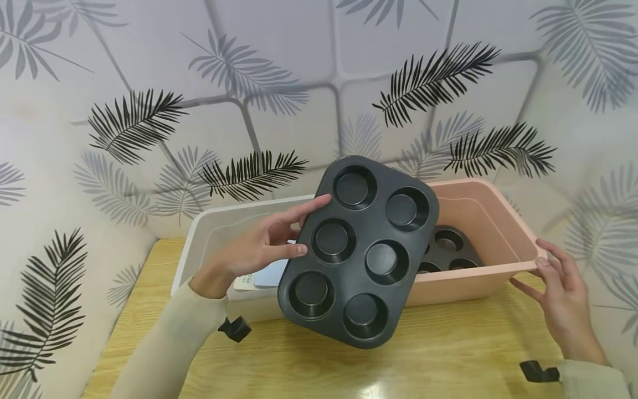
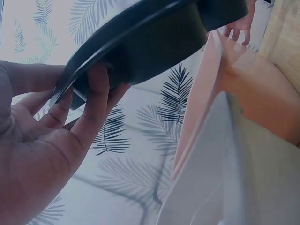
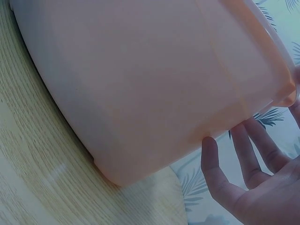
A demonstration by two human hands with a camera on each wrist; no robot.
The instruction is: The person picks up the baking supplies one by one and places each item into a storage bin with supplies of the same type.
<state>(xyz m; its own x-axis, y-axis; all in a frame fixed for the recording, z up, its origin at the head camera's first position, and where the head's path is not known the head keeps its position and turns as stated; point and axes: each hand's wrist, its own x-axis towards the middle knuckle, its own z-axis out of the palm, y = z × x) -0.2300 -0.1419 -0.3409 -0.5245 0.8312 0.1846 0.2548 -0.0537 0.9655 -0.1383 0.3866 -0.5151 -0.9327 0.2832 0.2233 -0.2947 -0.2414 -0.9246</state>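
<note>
A dark six-cup muffin tin (image 1: 358,235) is held up tilted, its cups facing the head camera. My left hand (image 1: 253,248) grips its left edge, thumb on the front; in the left wrist view the fingers (image 2: 96,91) curl against the underside. Behind the tin, a pink bin (image 1: 453,288) stands on the table, with another dark muffin tin (image 1: 443,254) partly visible inside. At the bin's right front corner, my right hand (image 1: 563,293) grips the rim, thumb on top. The right wrist view shows fingertips (image 3: 209,145) against the bin's outer wall.
Left of the pink bin stands a white bin (image 1: 249,311), partly covered by the held tin and left arm. Flat pale blue and white items (image 1: 271,274) lie in it. The wooden table (image 1: 448,354) meets a leaf-patterned wall (image 1: 299,50) behind the bins.
</note>
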